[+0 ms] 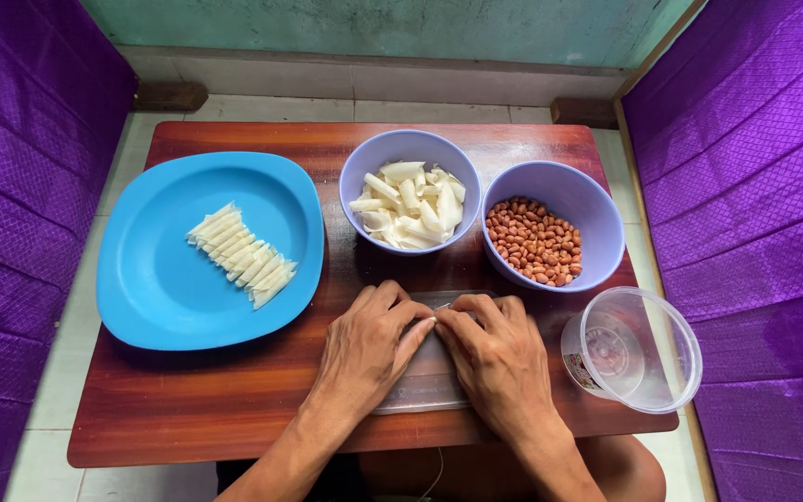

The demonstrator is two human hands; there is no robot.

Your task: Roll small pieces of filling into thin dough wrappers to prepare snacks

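Left hand (367,342) and right hand (496,358) rest side by side on a clear plastic sheet (427,379) lying flat on the surface (225,400), fingers curled, fingertips meeting at the sheet's far edge; what they pinch cannot be told. Beyond the fingertips: a bowl of white wrapper pieces (410,191) and a bowl of peanuts (553,226). Right of the right hand: an empty clear container (638,350). Far left: a blue plate (155,279) with rolled pieces (242,255).

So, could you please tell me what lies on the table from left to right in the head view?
Blue plate with rolled white wrappers → left hand → right hand → clear plastic container on its side.
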